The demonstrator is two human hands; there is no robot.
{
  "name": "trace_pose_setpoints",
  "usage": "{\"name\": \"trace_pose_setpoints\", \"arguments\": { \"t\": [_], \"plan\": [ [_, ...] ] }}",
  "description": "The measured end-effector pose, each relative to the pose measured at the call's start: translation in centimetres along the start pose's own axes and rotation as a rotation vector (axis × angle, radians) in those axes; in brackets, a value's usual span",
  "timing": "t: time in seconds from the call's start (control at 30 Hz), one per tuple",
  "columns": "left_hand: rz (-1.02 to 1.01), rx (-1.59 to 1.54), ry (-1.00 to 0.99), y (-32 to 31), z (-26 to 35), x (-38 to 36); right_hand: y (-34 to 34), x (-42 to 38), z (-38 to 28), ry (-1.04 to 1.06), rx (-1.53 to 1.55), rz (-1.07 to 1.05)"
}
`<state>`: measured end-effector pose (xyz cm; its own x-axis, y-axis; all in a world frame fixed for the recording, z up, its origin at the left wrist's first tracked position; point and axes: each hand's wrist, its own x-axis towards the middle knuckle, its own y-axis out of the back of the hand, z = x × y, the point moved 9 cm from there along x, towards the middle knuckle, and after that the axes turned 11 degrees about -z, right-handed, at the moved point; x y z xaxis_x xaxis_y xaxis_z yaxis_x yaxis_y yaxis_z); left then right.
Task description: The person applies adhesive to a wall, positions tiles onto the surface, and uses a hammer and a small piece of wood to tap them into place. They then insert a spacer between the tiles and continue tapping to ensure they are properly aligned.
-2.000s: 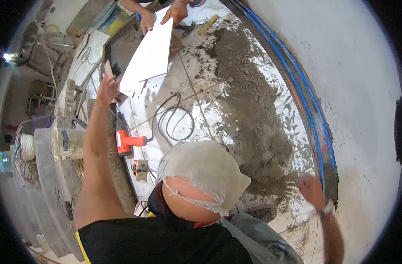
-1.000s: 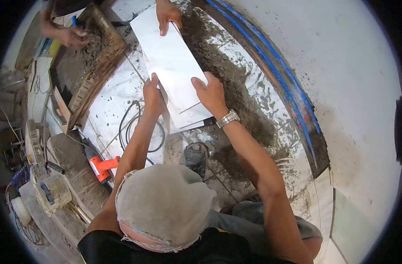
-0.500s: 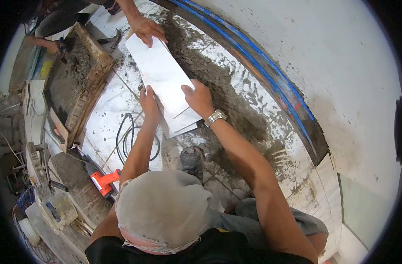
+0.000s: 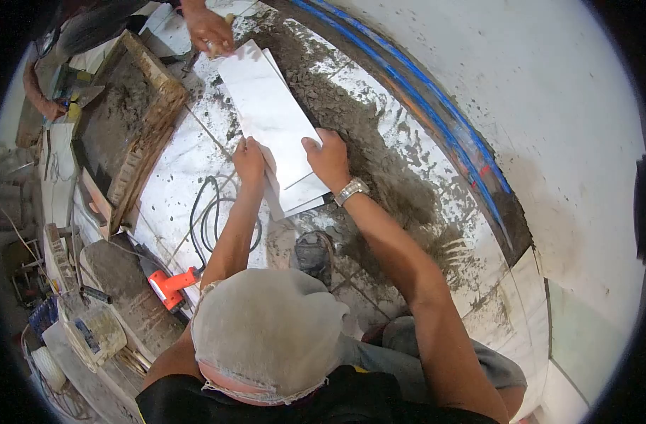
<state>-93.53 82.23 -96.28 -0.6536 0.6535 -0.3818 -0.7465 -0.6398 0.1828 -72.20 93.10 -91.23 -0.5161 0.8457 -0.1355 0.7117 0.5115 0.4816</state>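
Note:
Both of my hands hold a small stack of white marble-patterned tiles (image 4: 273, 116) above the floor. My left hand (image 4: 249, 161) grips the stack's left edge near its near end. On the right edge my right hand (image 4: 328, 161) is closed, thumb lying on the top face; a watch is on that wrist. The tiles are fanned slightly, with lower ones showing at the edges. Wet grey mortar (image 4: 393, 173) is spread over the floor beneath and to the right. Just off the stack's far end is a co-worker's hand (image 4: 210, 34) by a light-coloured handle.
A wooden-sided trough (image 4: 171, 95) of mortar stands at left, with the co-worker's other hand (image 4: 51, 109) beside it. An orange power tool (image 4: 173, 286) and a black cable (image 4: 217, 205) lie near my left arm. Blue pipes (image 4: 436, 120) run along the white wall (image 4: 563, 141).
The co-worker's hand has come off the far end of the tiles and moved up and left. The other hand has shifted left. My hands keep hold of the tiles, a little further right in view.

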Motion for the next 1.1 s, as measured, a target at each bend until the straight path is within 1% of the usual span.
{"name": "trace_pose_setpoints", "arguments": {
  "t": [0.03,0.07,0.1,0.17,0.2,0.23,0.27,0.3,0.33,0.37,0.4,0.43,0.47,0.5,0.53,0.57,0.6,0.63,0.67,0.7,0.73,0.77,0.83,0.87,0.9,0.93,0.97,1.0,1.03,1.07,1.1],
  "plan": [
    [-0.008,-0.001,0.000,0.0,0.5,-0.2,0.4,-0.6,-0.2,0.012,0.029,0.073],
    [-0.012,0.148,-0.001,0.3,0.9,0.1,0.9,-0.9,-0.3,0.024,0.056,0.147],
    [-0.014,0.298,0.000,0.7,1.3,0.3,1.2,-0.9,-0.5,0.019,0.052,0.152],
    [-0.063,0.345,0.020,0.7,1.0,0.3,0.8,-0.8,0.1,-0.094,0.096,0.082],
    [-0.098,0.278,0.021,0.5,0.7,0.1,0.6,-0.6,0.3,-0.144,0.136,0.060],
    [-0.135,0.213,0.021,0.2,0.5,-0.1,0.8,-0.6,0.1,-0.150,0.138,0.064],
    [-0.149,0.219,0.024,0.2,0.3,-0.1,1.1,-0.8,-0.7,-0.193,0.128,0.014],
    [-0.074,0.384,-0.050,0.8,0.7,0.0,1.4,-1.1,-0.5,-0.244,0.115,-0.027],
    [-0.013,0.543,-0.131,0.7,1.2,0.1,1.5,-1.2,-1.2,-0.018,-0.071,0.210],
    [-0.122,0.420,-0.151,0.8,-0.4,1.5,0.8,-0.5,-0.7,-0.063,-0.161,0.084],
    [-0.230,0.289,-0.158,0.8,-2.1,2.8,1.0,-0.9,-1.5,-0.060,-0.238,0.140],
    [-0.335,0.160,-0.151,0.7,-3.7,4.0,0.4,-0.4,-0.8,-0.119,-0.190,0.173],
    [-0.263,0.026,-0.017,0.4,-1.1,1.5,-0.7,-0.1,-1.5,-0.093,-0.258,0.090],
    [-0.320,0.102,0.058,1.6,-2.1,3.1,-1.0,0.2,-2.4,-0.004,-0.196,0.099],
    [-0.153,0.002,0.075,0.7,0.3,0.3,-1.3,-0.3,-3.6,-0.099,0.157,-0.036],
    [-0.130,-0.083,0.152,0.6,1.0,-0.7,-2.0,-0.5,-5.0,-0.011,0.118,-0.069],
    [-0.339,-0.233,0.160,0.5,0.8,0.9,-1.8,-2.0,-8.0,0.051,0.110,-0.115],
    [-0.376,-0.341,0.264,0.9,0.4,0.9,-3.1,-2.1,-8.5,0.136,0.099,-0.007],
    [-0.402,-0.444,0.374,1.2,0.1,0.9,-2.2,-3.4,-10.1,0.146,0.035,-0.088],
    [-0.427,-0.472,0.365,1.3,-0.1,0.2,-2.0,-4.0,-10.8,0.281,0.066,-0.012],
    [-0.454,-0.502,0.350,1.0,0.1,-0.3,-1.9,-4.6,-10.8,0.212,0.028,-0.100],
    [-0.485,-0.491,0.354,-0.1,0.8,-1.1,-0.2,-5.7,-10.9,0.198,0.023,-0.071],
    [-0.289,-0.704,0.370,0.7,2.8,-3.3,2.3,-9.2,-12.1,0.317,0.087,-0.061],
    [-0.357,-0.608,0.218,0.9,4.7,-2.7,3.3,-10.4,-12.4,0.329,0.099,-0.122],
    [-0.359,-0.604,0.214,0.9,5.8,-2.0,4.9,-11.5,-12.4,0.331,0.102,-0.117],
    [-1.010,-0.763,0.124,-4.0,10.4,-3.7,5.3,-12.8,-12.6,0.328,-0.026,-0.370],
    [-1.332,-0.830,0.067,-5.9,13.9,-6.2,5.7,-14.5,-11.9,0.327,-0.154,-0.622],
    [-1.659,-0.860,0.007,-6.9,17.1,-9.2,8.4,-16.1,-11.0,0.423,-0.241,-0.690],
    [-1.183,-0.486,-0.170,-7.5,18.1,-7.1,11.5,-17.7,-9.9,0.524,-0.330,-0.756],
    [-0.686,-0.133,-0.319,-6.3,20.0,-5.7,15.2,-17.5,-7.2,0.294,-0.344,-0.630],
    [-0.723,0.075,-0.360,-8.4,21.5,-6.5,19.4,-18.2,-4.5,0.074,-0.077,-0.613]
  ]
}}
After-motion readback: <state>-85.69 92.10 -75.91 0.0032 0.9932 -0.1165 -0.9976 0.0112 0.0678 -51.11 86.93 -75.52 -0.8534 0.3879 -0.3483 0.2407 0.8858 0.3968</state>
